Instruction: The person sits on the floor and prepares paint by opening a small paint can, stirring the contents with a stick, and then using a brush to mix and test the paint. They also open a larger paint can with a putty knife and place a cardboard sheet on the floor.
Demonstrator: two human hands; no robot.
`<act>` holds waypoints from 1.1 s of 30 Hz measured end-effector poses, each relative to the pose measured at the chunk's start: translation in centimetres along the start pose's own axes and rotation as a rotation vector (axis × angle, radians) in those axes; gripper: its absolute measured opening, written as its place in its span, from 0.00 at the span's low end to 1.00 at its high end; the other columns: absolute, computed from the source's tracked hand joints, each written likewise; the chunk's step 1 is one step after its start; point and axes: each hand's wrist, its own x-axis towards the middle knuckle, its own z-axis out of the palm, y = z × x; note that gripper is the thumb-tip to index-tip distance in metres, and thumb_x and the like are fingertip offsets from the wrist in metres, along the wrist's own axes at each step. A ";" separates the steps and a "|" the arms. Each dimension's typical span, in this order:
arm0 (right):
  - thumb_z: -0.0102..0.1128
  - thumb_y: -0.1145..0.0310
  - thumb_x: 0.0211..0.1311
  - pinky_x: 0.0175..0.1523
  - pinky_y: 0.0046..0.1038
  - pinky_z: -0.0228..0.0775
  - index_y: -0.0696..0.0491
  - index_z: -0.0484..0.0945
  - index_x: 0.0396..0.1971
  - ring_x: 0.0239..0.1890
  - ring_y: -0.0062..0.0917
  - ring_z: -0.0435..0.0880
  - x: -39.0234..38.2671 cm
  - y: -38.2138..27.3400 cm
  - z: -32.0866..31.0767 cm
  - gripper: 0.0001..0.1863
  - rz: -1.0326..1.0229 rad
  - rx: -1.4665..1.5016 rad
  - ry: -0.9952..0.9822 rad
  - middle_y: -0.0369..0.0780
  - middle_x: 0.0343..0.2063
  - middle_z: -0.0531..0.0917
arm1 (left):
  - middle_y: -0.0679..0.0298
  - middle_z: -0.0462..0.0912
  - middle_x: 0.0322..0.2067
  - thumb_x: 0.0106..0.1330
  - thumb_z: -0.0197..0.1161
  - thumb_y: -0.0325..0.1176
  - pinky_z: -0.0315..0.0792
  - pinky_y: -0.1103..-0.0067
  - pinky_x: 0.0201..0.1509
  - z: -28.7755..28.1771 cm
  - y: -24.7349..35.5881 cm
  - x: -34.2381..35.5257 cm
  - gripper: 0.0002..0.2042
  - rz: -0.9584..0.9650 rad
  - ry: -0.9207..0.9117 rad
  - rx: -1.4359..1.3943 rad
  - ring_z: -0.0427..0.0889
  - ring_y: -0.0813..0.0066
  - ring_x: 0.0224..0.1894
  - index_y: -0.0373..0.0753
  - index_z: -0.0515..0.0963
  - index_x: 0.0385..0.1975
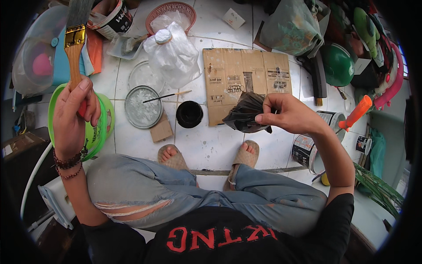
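The left hand [72, 116] is closed around the wooden handle of a wide paintbrush [75, 37], held upright with its grey bristles pointing away from the person, above a green plastic bucket [99, 132] that stands on the white tiled floor [206, 147]. A beaded bracelet circles that wrist. The right hand [290, 115] pinches a crumpled black plastic bag [246, 113] between thumb and fingers, holding it in the air over the near edge of a flattened cardboard box [246, 79] that lies on the floor.

Between the two hands, on the tiles, sit a small round black pot [189, 114] and, just left of it, a round metal lid [142, 107] with a thin artist's brush [167, 96] resting across its rim. A small cardboard scrap [161, 130] lies just below the lid. Beyond these is a clear plastic bag [173, 53] beside a red woven basket [171, 11]. To the right, near the person's right arm, stands a paint tin [307, 147], with an orange-handled tool [357, 113] close above it. The person's sandalled feet [206, 156] rest on the floor below the pot.
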 end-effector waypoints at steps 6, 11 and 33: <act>0.66 0.55 0.57 0.33 0.36 0.69 0.56 0.75 0.24 0.26 0.37 0.81 -3.2 0.2 3.3 0.18 -0.155 -0.338 -0.170 0.45 0.19 0.79 | 0.69 0.61 0.14 0.72 0.50 0.40 0.58 0.85 0.23 1.5 -0.4 2.7 0.13 -0.019 -0.040 -0.017 0.63 0.81 0.17 0.35 0.68 0.33; 0.66 0.59 0.56 0.35 0.38 0.70 0.55 0.75 0.22 0.29 0.41 0.81 -3.2 0.3 6.4 0.15 -0.314 -0.344 -0.264 0.44 0.20 0.79 | 0.69 0.61 0.14 0.72 0.50 0.40 0.57 0.85 0.23 2.2 -0.6 3.9 0.13 -0.004 -0.091 -0.015 0.63 0.81 0.17 0.35 0.68 0.33; 0.67 0.50 0.55 0.44 0.31 0.72 0.56 0.74 0.26 0.34 0.32 0.83 0.2 -1.2 16.6 0.22 -0.064 0.233 -0.471 0.45 0.26 0.82 | 0.68 0.62 0.15 0.75 0.45 0.38 0.60 0.85 0.25 -1.4 0.3 -1.2 0.14 0.032 0.003 -0.122 0.65 0.79 0.18 0.35 0.67 0.30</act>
